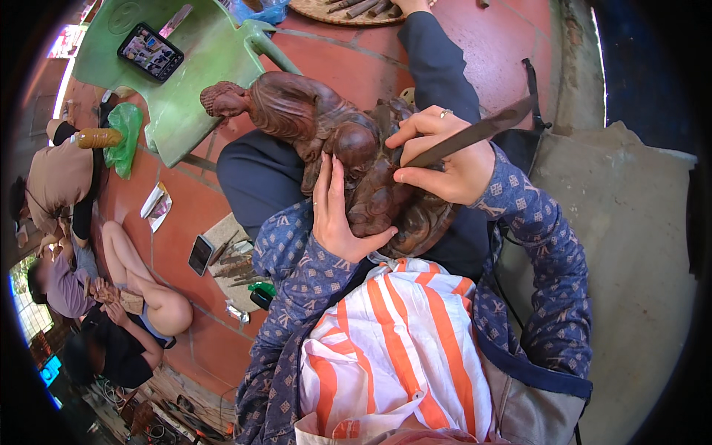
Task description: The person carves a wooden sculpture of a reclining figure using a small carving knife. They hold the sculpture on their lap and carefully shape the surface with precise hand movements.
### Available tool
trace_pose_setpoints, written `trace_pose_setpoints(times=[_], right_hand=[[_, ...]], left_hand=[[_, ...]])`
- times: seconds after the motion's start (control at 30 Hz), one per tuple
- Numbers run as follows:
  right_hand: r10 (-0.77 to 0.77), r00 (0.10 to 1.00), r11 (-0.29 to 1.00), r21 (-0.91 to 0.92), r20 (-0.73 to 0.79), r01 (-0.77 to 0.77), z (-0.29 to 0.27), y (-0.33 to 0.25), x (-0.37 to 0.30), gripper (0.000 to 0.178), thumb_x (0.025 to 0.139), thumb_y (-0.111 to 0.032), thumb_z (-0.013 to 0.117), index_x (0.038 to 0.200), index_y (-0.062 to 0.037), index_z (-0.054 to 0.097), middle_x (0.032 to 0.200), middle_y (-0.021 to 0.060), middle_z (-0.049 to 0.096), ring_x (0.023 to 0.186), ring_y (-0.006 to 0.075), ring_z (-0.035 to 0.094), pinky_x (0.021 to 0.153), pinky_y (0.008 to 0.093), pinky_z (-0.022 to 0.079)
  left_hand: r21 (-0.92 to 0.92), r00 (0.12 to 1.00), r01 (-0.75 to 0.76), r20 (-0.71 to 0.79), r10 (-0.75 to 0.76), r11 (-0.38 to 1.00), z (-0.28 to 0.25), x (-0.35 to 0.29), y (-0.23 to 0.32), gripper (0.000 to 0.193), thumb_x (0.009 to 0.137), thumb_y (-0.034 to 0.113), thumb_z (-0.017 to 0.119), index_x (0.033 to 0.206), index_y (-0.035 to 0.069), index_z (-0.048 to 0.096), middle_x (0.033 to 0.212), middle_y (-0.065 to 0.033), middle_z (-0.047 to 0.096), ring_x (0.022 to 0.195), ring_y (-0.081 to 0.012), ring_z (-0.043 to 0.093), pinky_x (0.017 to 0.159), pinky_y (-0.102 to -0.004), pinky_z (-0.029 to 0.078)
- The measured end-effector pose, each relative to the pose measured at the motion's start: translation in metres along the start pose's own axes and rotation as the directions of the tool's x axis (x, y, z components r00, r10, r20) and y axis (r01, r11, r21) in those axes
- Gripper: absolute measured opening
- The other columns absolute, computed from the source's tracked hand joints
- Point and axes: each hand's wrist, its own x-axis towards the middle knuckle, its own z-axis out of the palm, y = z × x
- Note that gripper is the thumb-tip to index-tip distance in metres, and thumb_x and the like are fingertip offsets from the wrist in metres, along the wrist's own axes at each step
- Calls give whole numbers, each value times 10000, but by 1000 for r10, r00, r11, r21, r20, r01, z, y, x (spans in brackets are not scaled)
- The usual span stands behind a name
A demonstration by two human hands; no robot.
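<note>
A dark reddish-brown carved wooden statue (285, 104) lies across my lap, its curly-haired head toward the upper left and smaller carved figures lower down. My left hand (335, 211) rests flat on the carving, fingers stretched and thumb spread apart, touching the wood. In my right hand (449, 159) a long dark brown strip (482, 135), like abrasive cloth, is pinched between thumb and fingers. Its free end trails to the upper right, while the gripped end meets the carving. My fingertips partly hide where it touches.
A green plastic chair (200, 81) at upper left bears a phone (150, 52). Another phone (201, 255) lies beside a board (231, 248) of small carving tools. A woven tray (337, 12) holds dark sticks at the top. Other people sit on the tiled floor at left.
</note>
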Motion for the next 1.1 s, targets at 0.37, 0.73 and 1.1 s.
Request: trace_pose_setpoints(times=[0.37,0.73,1.1], right_hand=[[-94,994,994,-42,54,96,-5,5,3,137,753,-130,788,779,-41,688,1002,123,707,915,293,623,813,393,458],[389,865,787,602,-317,-134,-19,7,-27,109,919,-56,656,965,39,682,1097,122,690,954,129,629,842,270,501],[274,929,878,459,-248,-137,14,7,-31,125,833,-81,740,829,16,662,1252,181,620,1071,222,606,958,353,438]], left_hand=[[-3,1000,1,18,-1,1000,-1,0,-1,1260,534,217,919,1534,0,183,1532,-323,227,1397,-454,315,1130,-484,315],[-1,1000,-10,27,10,1000,-1,-1,-2,1264,535,211,921,1532,-13,177,1540,-314,220,1406,-455,295,1140,-488,293],[10,999,-6,39,6,1000,-1,-1,-2,1234,563,228,912,1525,-27,182,1533,-313,236,1405,-460,295,1145,-487,292]])
